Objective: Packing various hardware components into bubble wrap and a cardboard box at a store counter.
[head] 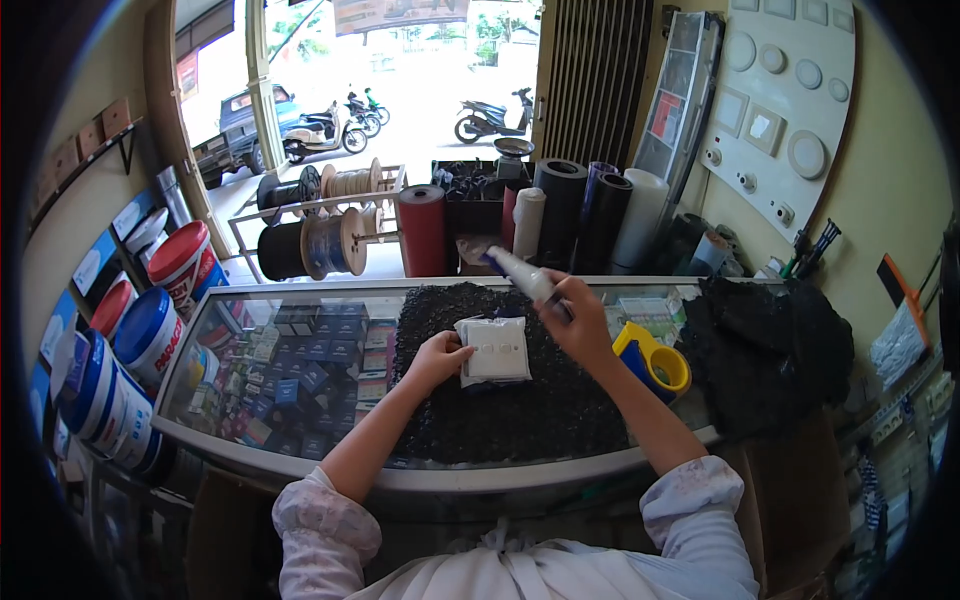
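Near the middle of the counter, a white two-gang wall switch in clear plastic lies face up. Something dark blue shows at its edges. My left hand holds its left edge, thumb on top. Beneath it spreads a sheet of black bubble wrap over the glass counter. Raised above the far right part of this sheet, my right hand grips a white item with a dark blue end. That item is tilted and blurred, so I cannot tell exactly what it is.
A yellow and blue tape dispenser stands right of the bubble wrap, beside crumpled black plastic. Small boxes show through the glass display counter. Beyond it stand a red roll and cable spools; paint buckets line the left.
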`<control>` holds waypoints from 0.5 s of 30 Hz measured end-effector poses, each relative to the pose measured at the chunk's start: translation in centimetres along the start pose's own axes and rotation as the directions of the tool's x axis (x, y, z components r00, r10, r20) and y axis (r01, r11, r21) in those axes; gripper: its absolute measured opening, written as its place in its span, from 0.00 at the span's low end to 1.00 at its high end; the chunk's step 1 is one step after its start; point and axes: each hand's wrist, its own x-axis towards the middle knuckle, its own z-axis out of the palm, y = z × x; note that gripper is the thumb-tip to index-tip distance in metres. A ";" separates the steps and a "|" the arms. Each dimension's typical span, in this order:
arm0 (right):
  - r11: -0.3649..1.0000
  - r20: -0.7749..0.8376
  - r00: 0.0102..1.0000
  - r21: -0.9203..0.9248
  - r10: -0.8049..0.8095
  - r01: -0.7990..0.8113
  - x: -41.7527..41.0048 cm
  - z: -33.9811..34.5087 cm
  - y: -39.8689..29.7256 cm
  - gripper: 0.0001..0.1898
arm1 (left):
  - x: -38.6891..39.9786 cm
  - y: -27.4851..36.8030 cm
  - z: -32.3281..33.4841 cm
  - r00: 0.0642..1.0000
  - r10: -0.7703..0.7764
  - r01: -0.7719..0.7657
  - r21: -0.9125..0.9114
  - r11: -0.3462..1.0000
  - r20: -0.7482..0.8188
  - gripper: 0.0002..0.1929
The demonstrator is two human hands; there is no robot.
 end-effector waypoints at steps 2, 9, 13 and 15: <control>0.967 0.121 0.973 -0.145 -0.195 0.212 -0.9 0.3 -0.2 0.15 | -0.3 0.5 -0.3 0.997 -0.070 0.074 -0.160 0.984 0.029 0.18; 0.886 0.622 0.763 -0.239 -0.175 0.398 -4.5 2.5 -2.9 0.20 | -0.6 1.4 -1.5 0.959 -0.222 0.271 -0.335 0.902 0.177 0.19; 0.969 0.588 0.799 -0.102 -0.125 0.227 -4.1 1.3 -2.8 0.21 | -0.2 0.1 -1.0 0.996 0.003 -0.001 -0.018 1.000 0.094 0.20; 0.966 0.560 0.827 -0.179 -0.055 0.185 -3.5 0.1 -3.0 0.21 | -0.3 0.0 -1.4 0.996 0.004 0.005 -0.107 0.994 0.086 0.21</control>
